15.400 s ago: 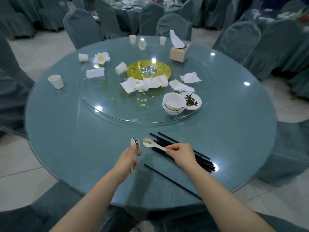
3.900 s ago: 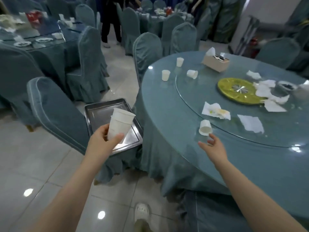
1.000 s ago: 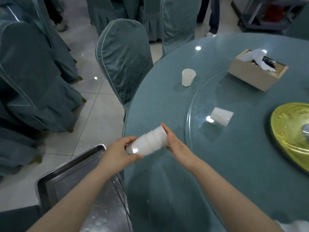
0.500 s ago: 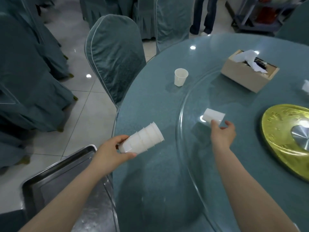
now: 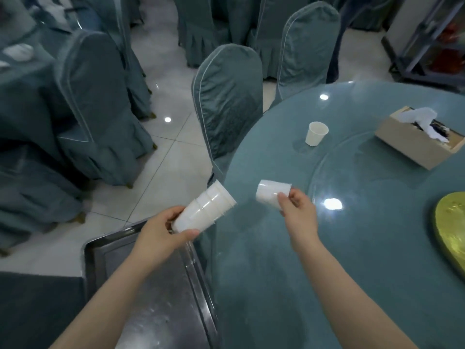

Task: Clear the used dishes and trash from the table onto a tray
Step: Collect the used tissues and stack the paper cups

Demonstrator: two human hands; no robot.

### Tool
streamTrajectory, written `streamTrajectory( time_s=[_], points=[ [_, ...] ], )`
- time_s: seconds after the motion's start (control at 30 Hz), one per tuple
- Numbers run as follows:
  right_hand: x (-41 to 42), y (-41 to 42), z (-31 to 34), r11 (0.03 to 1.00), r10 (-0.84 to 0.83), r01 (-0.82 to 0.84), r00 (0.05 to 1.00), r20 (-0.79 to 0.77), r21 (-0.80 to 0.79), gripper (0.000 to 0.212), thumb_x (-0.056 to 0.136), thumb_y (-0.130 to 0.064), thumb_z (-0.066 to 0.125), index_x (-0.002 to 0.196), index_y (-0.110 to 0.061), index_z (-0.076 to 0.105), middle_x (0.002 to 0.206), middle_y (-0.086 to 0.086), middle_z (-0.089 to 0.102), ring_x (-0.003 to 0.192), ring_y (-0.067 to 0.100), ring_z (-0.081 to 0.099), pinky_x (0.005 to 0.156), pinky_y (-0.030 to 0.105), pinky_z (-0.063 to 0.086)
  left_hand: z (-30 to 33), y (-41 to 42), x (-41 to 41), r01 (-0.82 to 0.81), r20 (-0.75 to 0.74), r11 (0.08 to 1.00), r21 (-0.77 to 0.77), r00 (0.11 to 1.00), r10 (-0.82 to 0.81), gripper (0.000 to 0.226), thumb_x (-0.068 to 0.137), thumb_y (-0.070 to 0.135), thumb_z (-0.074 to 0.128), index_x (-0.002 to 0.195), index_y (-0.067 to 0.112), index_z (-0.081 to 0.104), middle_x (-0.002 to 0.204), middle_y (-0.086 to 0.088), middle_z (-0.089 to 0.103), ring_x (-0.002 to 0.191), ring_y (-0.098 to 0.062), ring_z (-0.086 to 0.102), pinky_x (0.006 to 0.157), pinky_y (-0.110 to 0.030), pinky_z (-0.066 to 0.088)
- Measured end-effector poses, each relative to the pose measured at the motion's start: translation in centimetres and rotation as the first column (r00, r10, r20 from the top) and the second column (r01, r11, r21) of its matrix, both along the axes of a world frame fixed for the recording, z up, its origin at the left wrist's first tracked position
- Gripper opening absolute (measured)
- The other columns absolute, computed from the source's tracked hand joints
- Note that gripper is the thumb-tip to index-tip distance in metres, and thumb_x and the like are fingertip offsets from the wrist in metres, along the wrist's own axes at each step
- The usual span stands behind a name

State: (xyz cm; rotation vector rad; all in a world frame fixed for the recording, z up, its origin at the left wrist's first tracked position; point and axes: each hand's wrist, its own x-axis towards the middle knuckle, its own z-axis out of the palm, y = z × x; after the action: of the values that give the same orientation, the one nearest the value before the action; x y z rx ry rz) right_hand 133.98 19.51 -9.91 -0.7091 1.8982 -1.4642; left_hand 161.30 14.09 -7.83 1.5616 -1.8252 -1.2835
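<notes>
My left hand (image 5: 161, 234) grips a stack of white paper cups (image 5: 205, 207), tilted with the open end up and to the right, over the table's left edge. My right hand (image 5: 297, 210) pinches a single white paper cup (image 5: 270, 193) on its side, base pointing left toward the stack, a short gap between them. A steel tray (image 5: 156, 298) sits low at the left, beside the table, under my left forearm. One more white cup (image 5: 316, 133) stands upright on the round teal glass-topped table (image 5: 314, 285).
A tan tissue box (image 5: 412, 144) sits on the glass turntable at the right, with a yellow disc (image 5: 450, 227) at the right edge. Teal-covered chairs (image 5: 226, 102) crowd the table's left and far side. Tiled floor lies between them.
My right hand picked the fallen cup off the turntable and carried it left toward the stack. The left hand kept the stack; the view turned left.
</notes>
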Motion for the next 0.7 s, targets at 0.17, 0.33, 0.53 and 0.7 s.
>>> streamTrajectory(
  time_s=[0.17, 0.33, 0.53, 0.7],
  points=[
    [9.3, -0.2, 3.5, 0.952, 0.302, -0.278, 0.922, 0.244, -0.128, 0.022, 0.091, -0.008, 0.058, 0.078, -0.022, 0.069, 0.095, -0.005, 0.069, 0.079, 0.007, 0.063, 0.069, 0.023, 0.052, 1.7, 3.0, 9.1, -0.076, 0.043, 0.997, -0.028, 0.996, 0.078, 0.058, 0.064, 0.021, 0.083, 0.101, 0.053, 0.052, 0.103, 0.025, 0.061, 0.094, 0.000, 0.059, 0.073, -0.020, 0.048],
    [20.4, 0.4, 6.7, 0.812, 0.582, -0.555, 0.792, 0.184, -0.179, 0.020, 0.092, -0.002, 0.054, 0.100, -0.020, 0.059, 0.094, -0.007, 0.067, 0.073, -0.003, 0.064, 0.059, 0.013, 0.048, 4.0, 8.5, 18.7, -0.175, 0.017, 0.982, -0.064, 0.984, 0.176, 0.058, 0.057, 0.032, 0.080, 0.107, 0.050, 0.057, 0.108, 0.024, 0.063, 0.100, 0.000, 0.059, 0.084, -0.026, 0.051],
    [33.7, 4.5, 9.5, 0.593, 0.805, -0.794, 0.589, 0.074, -0.132, 0.046, 0.088, -0.004, 0.059, 0.127, -0.028, 0.050, 0.120, -0.007, 0.057, 0.101, 0.008, 0.060, 0.077, 0.026, 0.052, 5.8, 18.0, 30.3, -0.376, -0.056, 0.917, -0.133, 0.927, 0.372, 0.064, 0.050, 0.050, 0.072, 0.113, 0.045, 0.062, 0.108, 0.020, 0.066, 0.099, -0.002, 0.062, 0.087, -0.036, 0.053],
    [45.9, 9.7, 10.4, 0.393, 0.916, -0.911, 0.399, -0.026, -0.126, 0.023, 0.094, -0.025, 0.057, 0.112, -0.038, 0.059, 0.113, -0.009, 0.063, 0.102, 0.008, 0.061, 0.087, 0.030, 0.053, 7.2, 26.0, 39.7, -0.486, -0.075, 0.857, -0.173, 0.874, 0.481, 0.060, 0.054, 0.049, 0.074, 0.112, 0.046, 0.061, 0.105, 0.024, 0.065, 0.096, 0.000, 0.061, 0.085, -0.033, 0.054]
  ],
)
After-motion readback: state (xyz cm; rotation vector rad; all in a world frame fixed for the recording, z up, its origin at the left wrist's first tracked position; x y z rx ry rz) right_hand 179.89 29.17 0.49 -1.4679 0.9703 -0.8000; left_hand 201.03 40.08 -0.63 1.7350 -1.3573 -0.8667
